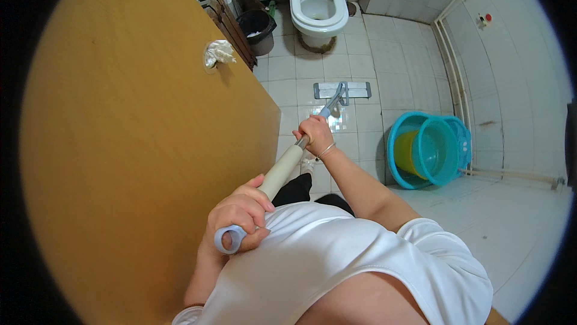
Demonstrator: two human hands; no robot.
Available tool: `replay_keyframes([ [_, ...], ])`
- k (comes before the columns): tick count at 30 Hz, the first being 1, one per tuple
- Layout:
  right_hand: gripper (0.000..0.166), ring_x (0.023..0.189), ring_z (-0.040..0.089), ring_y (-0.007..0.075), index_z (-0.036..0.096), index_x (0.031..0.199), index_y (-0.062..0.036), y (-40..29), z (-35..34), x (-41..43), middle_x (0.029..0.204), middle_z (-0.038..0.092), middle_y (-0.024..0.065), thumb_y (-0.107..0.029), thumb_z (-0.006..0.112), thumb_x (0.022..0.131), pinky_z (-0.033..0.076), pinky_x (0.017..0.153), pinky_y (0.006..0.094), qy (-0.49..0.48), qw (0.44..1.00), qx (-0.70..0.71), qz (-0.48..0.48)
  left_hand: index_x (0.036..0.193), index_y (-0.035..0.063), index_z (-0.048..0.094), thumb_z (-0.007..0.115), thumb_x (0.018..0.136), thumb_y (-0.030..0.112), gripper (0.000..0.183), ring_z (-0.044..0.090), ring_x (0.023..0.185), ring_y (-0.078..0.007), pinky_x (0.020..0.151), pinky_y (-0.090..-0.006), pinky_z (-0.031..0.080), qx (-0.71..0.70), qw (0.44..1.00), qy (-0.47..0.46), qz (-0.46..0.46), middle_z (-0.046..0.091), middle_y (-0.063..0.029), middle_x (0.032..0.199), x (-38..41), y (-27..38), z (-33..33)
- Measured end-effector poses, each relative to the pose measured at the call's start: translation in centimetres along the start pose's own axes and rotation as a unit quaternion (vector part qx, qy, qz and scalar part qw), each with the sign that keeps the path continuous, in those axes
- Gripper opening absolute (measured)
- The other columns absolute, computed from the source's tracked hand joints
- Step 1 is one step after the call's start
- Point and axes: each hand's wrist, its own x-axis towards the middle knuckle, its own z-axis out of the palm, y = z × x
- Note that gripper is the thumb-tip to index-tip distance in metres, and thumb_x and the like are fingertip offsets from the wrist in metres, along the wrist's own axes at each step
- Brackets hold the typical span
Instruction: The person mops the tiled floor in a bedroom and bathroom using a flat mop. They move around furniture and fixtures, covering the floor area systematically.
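Observation:
A flat mop's handle [281, 169] slants from my waist towards the floor ahead, with both my hands around it. My left hand [239, 214] grips the upper end, close to the pale blue hanging loop [230, 239]. Lower down, my right hand [315, 134] is closed on the bare metal pole just past the cream sleeve. Flat on the white tiles [334, 64] lies the wide mop head [360, 90], grey at its ends. Its underside is hidden, so I cannot tell whether a pad is fitted.
A wooden door [148, 135] stands close on my left. The toilet [318, 9] is ahead, with a black waste bin [261, 36] to its left. At right, blue basins [405, 120] and a yellow bucket [405, 153] sit by the wall pipes [451, 63].

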Motion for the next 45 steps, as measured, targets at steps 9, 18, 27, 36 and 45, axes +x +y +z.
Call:
replay_keyframes([
  [9, 0.018, 0.073, 0.057, 0.0268, 0.058, 0.064, -0.0145, -3.1, 4.5, 1.9, 0.066, 0.058, 0.0031, -0.022, 0.073, 0.065, 0.038, 0.069, 0.0418, -0.158, 0.983, 0.093, -0.016, 0.087, 0.0098, 0.043, 0.072, 0.077, 0.011, 0.030, 0.055, 0.102, -0.0312, 0.103, -0.0576, 0.029, -0.013, 0.925, 0.336, -0.176, 0.053, -0.0063, 0.082, -6.8, 2.3, -2.7],
  [18, 0.024, 0.085, 0.064, 0.0310, 0.062, 0.087, -0.0124, -0.7, 4.8, 5.8, 0.085, 0.066, 0.0077, -0.027, 0.071, 0.071, 0.049, 0.071, 0.0430, -0.517, 0.837, 0.069, -0.164, 0.091, 0.0120, 0.044, 0.065, 0.086, 0.024, 0.025, 0.049, 0.112, -0.0266, 0.102, -0.0493, 0.034, -0.061, 0.819, 0.538, -0.191, 0.052, -0.0058, 0.104, -7.4, 2.5, 0.2],
  [27, 0.022, 0.086, 0.062, 0.0274, 0.063, 0.077, -0.0130, 24.8, -1.0, 12.3, 0.079, 0.063, 0.0041, -0.018, 0.075, 0.059, 0.048, 0.072, 0.0439, -0.411, 0.889, -0.124, -0.158, 0.108, 0.0098, 0.050, 0.063, 0.079, 0.003, 0.032, 0.039, 0.127, -0.0259, 0.104, -0.0364, 0.029, -0.112, 0.884, 0.280, -0.356, 0.043, -0.0149, 0.136, 7.4, -13.0, 8.3],
  [36, 0.020, 0.093, 0.058, 0.0258, 0.065, 0.076, -0.0163, 28.6, -1.6, 12.8, 0.081, 0.063, 0.0035, -0.023, 0.074, 0.059, 0.043, 0.085, 0.0412, -0.389, 0.910, -0.142, -0.015, 0.101, 0.0063, 0.055, 0.064, 0.079, 0.001, 0.025, 0.047, 0.119, -0.0248, 0.100, -0.0356, 0.035, 0.002, 0.931, 0.235, -0.279, 0.053, -0.0146, 0.128, 11.3, -15.7, 8.6],
  [45, 0.020, 0.081, 0.057, 0.0263, 0.063, 0.072, -0.0169, 2.3, 3.9, 6.0, 0.072, 0.061, 0.0024, -0.027, 0.077, 0.061, 0.039, 0.084, 0.0416, -0.269, 0.957, 0.056, -0.092, 0.088, 0.0029, 0.058, 0.064, 0.070, 0.007, 0.019, 0.052, 0.116, -0.0341, 0.098, -0.0435, 0.038, 0.088, 0.845, 0.385, -0.360, 0.058, -0.0225, 0.115, -2.5, 3.5, 2.5],
])
